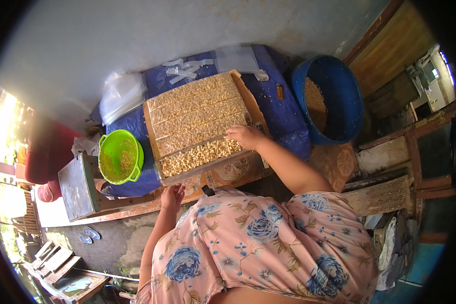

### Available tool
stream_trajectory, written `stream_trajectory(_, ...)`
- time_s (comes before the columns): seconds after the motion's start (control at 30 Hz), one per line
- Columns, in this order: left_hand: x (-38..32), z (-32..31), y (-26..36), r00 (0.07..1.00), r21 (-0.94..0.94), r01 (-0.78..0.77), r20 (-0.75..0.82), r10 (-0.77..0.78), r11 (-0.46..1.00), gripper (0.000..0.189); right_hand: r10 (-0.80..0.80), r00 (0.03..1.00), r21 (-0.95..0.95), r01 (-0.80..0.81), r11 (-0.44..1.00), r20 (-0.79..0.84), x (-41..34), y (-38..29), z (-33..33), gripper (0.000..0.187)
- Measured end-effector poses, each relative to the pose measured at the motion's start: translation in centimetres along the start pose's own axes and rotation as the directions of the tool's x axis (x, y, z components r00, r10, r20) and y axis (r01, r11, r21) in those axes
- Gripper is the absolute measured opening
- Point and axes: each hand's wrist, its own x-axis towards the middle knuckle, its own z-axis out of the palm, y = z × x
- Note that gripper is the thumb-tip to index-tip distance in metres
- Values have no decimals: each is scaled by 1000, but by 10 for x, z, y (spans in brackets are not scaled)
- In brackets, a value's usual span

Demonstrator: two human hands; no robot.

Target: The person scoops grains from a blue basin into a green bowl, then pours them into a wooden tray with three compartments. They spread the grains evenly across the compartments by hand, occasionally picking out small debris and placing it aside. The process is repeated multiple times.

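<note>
My right hand (243,136) rests at the right end of the nearest row of loose soybeans (201,157), its fingertips touching or just over them; whether it pinches anything is hidden. My left hand (173,195) is palm up with curled fingers, just below the near left corner of the board, with nothing seen in it. Several rows of beans under clear plastic (197,110) lie side by side beyond the loose row, on a wooden board (250,95). A green plastic colander (141,155) with some beans inside stands left of the board.
A blue plastic tub (345,95) holding grainy material stands at the right. Clear plastic bags (123,97) and plastic sheets (235,59) lie on the blue tarpaulin (288,121), with plastic strips (182,72) and a lighter (279,91). A wooden stool (76,186) stands left.
</note>
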Motion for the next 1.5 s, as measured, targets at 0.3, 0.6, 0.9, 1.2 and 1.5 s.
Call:
stream_trajectory(0.3, 1, -6, 0, 999, -64, 36, -36, -39, 997, 19, 336, 903, -244, -274, 930, 269, -14, -5, -28, 18)
stream_trajectory(0.6, 2, -24, 14, 999, -115, 23, -44, -28, 993, 20, 167, 983, -114, -157, 981, 80, -24, -13, -25, 15)
stream_trajectory(0.9, 5, -78, 31, 972, -201, -25, -234, -24, 979, 21, 339, 931, 41, -347, 937, 133, -34, -11, -38, 13)
stream_trajectory(1.2, 4, -115, 70, 940, -348, -121, -340, -5, 930, 16, 432, 884, -50, -430, 902, 178, -51, -13, -35, 11)
stream_trajectory(1.5, 12, -121, 115, 924, -372, -243, -369, 98, 896, 53, 627, 746, -74, -654, 753, -224, -48, -24, -20, 14)
